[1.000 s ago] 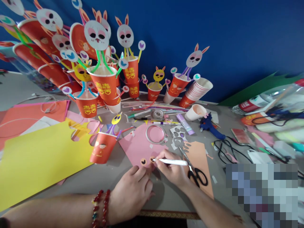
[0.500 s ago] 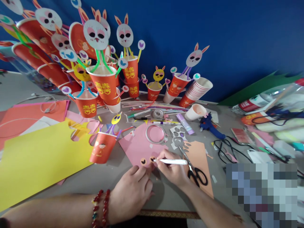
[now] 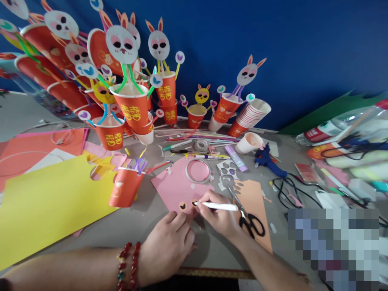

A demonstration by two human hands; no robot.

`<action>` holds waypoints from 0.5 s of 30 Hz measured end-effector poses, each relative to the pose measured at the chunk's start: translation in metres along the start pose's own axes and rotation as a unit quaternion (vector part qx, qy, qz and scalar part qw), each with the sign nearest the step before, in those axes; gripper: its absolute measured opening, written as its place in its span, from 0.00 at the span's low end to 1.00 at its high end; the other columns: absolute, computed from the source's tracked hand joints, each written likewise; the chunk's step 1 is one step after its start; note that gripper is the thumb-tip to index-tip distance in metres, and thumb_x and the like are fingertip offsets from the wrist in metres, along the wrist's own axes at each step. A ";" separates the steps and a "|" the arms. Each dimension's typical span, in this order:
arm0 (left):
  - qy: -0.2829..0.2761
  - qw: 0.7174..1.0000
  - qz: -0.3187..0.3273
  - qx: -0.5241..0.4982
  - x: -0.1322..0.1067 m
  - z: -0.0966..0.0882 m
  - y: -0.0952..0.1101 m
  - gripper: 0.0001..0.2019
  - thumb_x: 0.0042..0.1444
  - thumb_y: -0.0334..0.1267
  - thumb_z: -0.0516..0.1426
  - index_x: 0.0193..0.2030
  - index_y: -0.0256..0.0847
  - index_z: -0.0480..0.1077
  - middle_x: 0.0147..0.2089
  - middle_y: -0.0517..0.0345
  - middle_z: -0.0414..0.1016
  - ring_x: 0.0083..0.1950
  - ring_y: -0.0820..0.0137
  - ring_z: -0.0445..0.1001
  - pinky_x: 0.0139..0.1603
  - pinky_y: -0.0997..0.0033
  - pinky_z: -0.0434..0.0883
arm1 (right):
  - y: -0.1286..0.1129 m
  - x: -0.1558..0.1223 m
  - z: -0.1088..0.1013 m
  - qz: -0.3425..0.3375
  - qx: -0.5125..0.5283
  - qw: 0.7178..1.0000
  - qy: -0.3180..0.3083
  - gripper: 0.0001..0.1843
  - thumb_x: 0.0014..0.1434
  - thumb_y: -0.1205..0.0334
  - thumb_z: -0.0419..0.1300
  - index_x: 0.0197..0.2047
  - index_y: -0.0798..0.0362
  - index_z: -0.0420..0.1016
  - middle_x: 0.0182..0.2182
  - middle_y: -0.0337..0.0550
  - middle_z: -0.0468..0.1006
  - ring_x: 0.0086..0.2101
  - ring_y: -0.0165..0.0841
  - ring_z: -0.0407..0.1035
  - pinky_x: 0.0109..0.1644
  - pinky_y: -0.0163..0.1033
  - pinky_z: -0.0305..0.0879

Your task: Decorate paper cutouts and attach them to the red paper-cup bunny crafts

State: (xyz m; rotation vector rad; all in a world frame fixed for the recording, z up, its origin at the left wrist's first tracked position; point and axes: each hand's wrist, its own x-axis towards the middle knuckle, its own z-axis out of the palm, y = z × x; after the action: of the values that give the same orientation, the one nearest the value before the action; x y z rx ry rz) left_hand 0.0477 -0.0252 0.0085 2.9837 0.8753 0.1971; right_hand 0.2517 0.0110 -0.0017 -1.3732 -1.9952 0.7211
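Note:
My right hand (image 3: 216,214) is closed around a white marker (image 3: 220,206), its tip on a small peach paper circle (image 3: 194,203) with a black heart shape. Beside it lies a second peach circle (image 3: 182,206) bearing another black heart. Both rest along the lower edge of a pink paper sheet (image 3: 169,182). Next to the marker tip, my left hand (image 3: 169,244) lies with its fingers curled in; whatever they pinch or press is hidden. Black-handled scissors (image 3: 247,218) lie just right of my right hand, partly on an orange paper sheet (image 3: 254,194).
A red paper cup (image 3: 125,188) with purple stems leans at left, near a large yellow sheet (image 3: 54,206). Red cups with rabbit figures (image 3: 130,107) crowd the back left. A tape roll (image 3: 197,170), glue stick (image 3: 235,158) and blue glue gun (image 3: 269,161) lie beyond my hands.
The red cup at left has tipped further and shifted slightly left; its yellow head has turned edge-on. My hands have hardly moved, the marker staying on the same peach circle.

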 end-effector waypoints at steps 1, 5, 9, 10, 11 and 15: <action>-0.002 1.000 0.001 -0.001 0.000 0.000 0.000 0.17 0.67 0.49 0.52 0.39 0.36 0.72 0.55 0.41 0.75 0.53 0.57 0.69 0.50 0.59 0.62 | 0.000 0.000 0.000 0.001 0.002 1.000 0.001 0.09 0.63 0.64 0.56 0.29 0.50 0.67 0.20 0.33 0.71 0.22 0.29 0.66 0.27 0.33 0.58; -0.006 1.000 0.001 0.000 -0.001 0.000 0.000 0.18 0.67 0.49 0.52 0.40 0.35 0.72 0.56 0.41 0.74 0.54 0.57 0.68 0.49 0.59 0.61 | -0.002 0.001 -0.001 -0.005 0.014 1.000 0.016 0.10 0.61 0.65 0.55 0.27 0.49 0.65 0.19 0.32 0.69 0.21 0.29 0.64 0.27 0.33 0.56; -0.006 1.000 0.001 -0.005 -0.001 -0.001 0.000 0.18 0.67 0.49 0.52 0.39 0.35 0.72 0.55 0.42 0.75 0.53 0.58 0.68 0.50 0.59 0.60 | -0.002 0.001 -0.001 0.001 0.010 1.000 0.018 0.10 0.61 0.66 0.55 0.27 0.49 0.64 0.19 0.32 0.69 0.21 0.29 0.63 0.26 0.33 0.56; -0.006 1.000 0.001 -0.005 -0.001 -0.001 0.000 0.18 0.68 0.49 0.52 0.39 0.35 0.72 0.55 0.42 0.75 0.53 0.58 0.68 0.50 0.59 0.60 | -0.002 0.001 -0.001 0.001 0.008 1.000 0.016 0.10 0.61 0.65 0.55 0.27 0.49 0.64 0.19 0.32 0.69 0.21 0.29 0.63 0.27 0.33 0.57; -0.006 1.000 0.001 -0.005 0.000 -0.001 0.000 0.18 0.68 0.49 0.52 0.39 0.35 0.72 0.55 0.41 0.75 0.53 0.58 0.68 0.50 0.59 0.60 | -0.002 0.001 -0.001 -0.001 0.007 1.000 0.015 0.10 0.61 0.66 0.55 0.27 0.49 0.64 0.19 0.33 0.69 0.21 0.29 0.64 0.27 0.33 0.57; -0.009 1.000 0.001 -0.001 0.000 -0.001 -0.001 0.18 0.68 0.49 0.51 0.40 0.35 0.72 0.57 0.40 0.74 0.54 0.57 0.68 0.50 0.59 0.61 | -0.001 0.001 -0.001 -0.008 0.015 1.000 0.025 0.11 0.61 0.67 0.55 0.27 0.49 0.63 0.19 0.33 0.69 0.21 0.29 0.63 0.27 0.33 0.57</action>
State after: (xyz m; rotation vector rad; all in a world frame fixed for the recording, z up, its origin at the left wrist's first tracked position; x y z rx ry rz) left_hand 0.0473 -0.0247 0.0096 2.9797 0.8693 0.1722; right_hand 0.2510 0.0113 -0.0002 -1.3424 -1.9462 0.7001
